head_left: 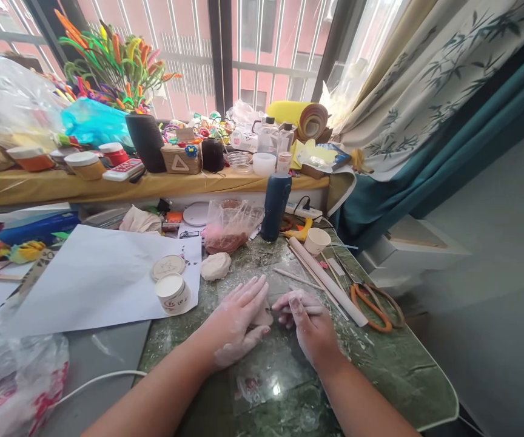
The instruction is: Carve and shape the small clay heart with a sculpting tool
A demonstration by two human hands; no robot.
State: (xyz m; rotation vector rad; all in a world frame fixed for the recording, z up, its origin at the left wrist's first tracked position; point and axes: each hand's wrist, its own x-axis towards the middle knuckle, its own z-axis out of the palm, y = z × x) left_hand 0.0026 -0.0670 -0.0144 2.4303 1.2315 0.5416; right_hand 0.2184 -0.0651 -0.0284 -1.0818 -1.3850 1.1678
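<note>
My left hand (241,325), dusted with white, lies over a flat pale piece of clay (263,314) on the green tabletop, its fingers stretched out together. The palm covers most of that piece. Just to the right, my right hand (310,328) is closed round a pale stick-shaped tool (314,310), held like a pen with its tip toward the clay. White smears coat the right fingers too. Beyond my left hand sits a lump of whitish clay (215,266). A thin wooden stick (297,278) lies past my right hand.
Right of my hands lie a pale rolling rod (330,282) and orange-handled scissors (371,308). A paper cup (317,241) and a dark blue bottle (275,207) stand behind. To the left, an open white tub (173,294) rests on white paper (102,279). A crowded windowsill (225,182) runs across the back.
</note>
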